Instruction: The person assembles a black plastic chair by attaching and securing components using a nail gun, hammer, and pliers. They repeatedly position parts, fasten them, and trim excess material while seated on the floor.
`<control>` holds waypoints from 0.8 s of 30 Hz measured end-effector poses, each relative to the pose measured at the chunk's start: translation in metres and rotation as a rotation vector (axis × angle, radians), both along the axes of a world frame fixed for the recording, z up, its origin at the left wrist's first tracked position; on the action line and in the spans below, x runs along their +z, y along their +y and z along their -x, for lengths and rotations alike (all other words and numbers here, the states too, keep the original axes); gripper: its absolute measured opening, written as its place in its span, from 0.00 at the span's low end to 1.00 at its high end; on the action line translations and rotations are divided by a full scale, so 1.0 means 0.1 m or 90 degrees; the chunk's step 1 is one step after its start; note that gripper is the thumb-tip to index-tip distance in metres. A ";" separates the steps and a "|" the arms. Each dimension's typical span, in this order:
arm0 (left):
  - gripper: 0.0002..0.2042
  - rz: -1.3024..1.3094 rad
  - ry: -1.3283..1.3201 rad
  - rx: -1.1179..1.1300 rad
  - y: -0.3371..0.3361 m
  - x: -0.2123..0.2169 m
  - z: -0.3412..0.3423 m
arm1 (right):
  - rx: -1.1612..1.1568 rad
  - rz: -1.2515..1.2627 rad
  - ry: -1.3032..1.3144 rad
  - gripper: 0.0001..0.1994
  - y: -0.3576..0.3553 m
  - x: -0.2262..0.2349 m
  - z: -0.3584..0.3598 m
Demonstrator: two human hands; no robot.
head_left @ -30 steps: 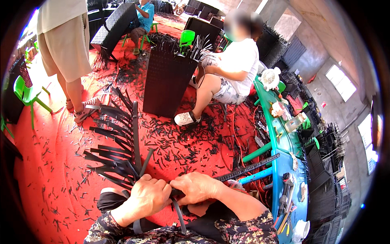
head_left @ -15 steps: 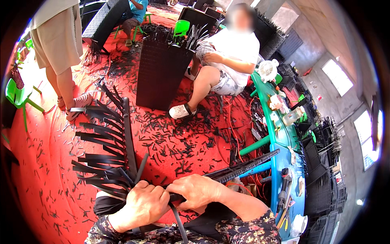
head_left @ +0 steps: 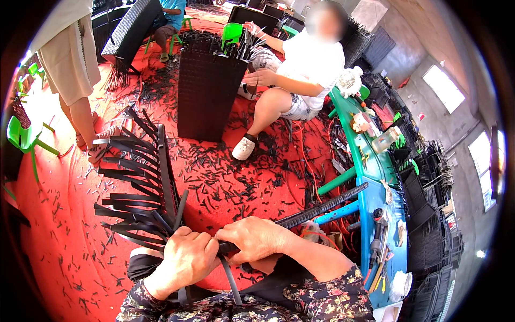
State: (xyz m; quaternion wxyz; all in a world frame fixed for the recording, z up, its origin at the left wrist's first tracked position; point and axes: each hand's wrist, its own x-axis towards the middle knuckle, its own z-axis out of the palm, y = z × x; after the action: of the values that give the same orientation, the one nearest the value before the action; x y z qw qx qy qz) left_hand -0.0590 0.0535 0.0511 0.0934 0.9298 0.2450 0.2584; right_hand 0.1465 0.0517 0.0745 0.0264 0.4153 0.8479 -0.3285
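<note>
Both my hands are closed close together at the corner of a black frame. My left hand grips a flat black strip, whose loose end hangs down between my hands. Right beside it, my right hand pinches the same strip against the frame's dark bar; its fingertips are partly hidden. From one side of the frame a row of loose black strips fans out to the left. A bar wrapped in black strip runs from behind my right hand toward the table.
A blue table at right carries tools; a green table beyond holds a jar and a small white fan. Black scraps litter the red floor covering. A seated person works at a dark woven panel; another stands left.
My hands keep their grip and shift only slightly, with the view. The seated person has raised one hand to the panel's top, spread the other hand beside it, and moved a foot.
</note>
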 end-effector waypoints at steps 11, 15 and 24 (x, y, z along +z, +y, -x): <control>0.13 -0.006 -0.012 0.016 0.00 -0.03 -0.01 | -0.038 0.019 0.011 0.20 0.01 0.02 0.03; 0.15 -0.017 0.006 0.013 0.00 0.01 0.00 | -0.040 0.009 0.009 0.20 0.01 0.01 0.03; 0.17 -0.015 0.009 0.014 -0.01 0.02 0.00 | -0.043 0.023 -0.018 0.20 0.01 0.02 0.04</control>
State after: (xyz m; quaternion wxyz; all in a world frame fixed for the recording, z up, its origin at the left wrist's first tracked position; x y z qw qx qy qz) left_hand -0.0588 0.0523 0.0527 0.0777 0.9299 0.2529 0.2555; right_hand 0.1426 0.0530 0.0769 0.0348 0.4480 0.8268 -0.3383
